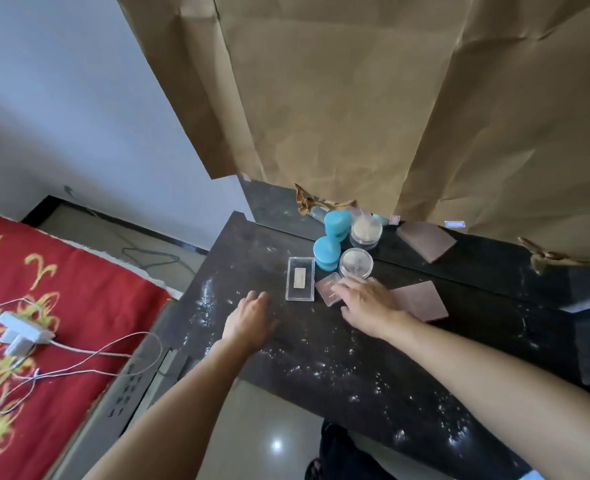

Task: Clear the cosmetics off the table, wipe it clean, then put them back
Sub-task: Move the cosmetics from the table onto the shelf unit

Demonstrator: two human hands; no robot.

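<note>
a dark table (321,355) dusted with white powder stands below brown paper (355,98). the left hand (248,320) lies palm down on it, fingers loose, holding nothing. the right hand (369,303) reaches forward, its spread fingers resting flat on a pink compact (326,289), not curled round it, beside a clear case (300,278) and a blue jar (326,252).

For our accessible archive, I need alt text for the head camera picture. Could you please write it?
A person's right hand touches a pink compact on a white-flecked dark table, while the left hand is open beside it. Close by are a blue jar, a clear jar and a clear flat case.
</note>
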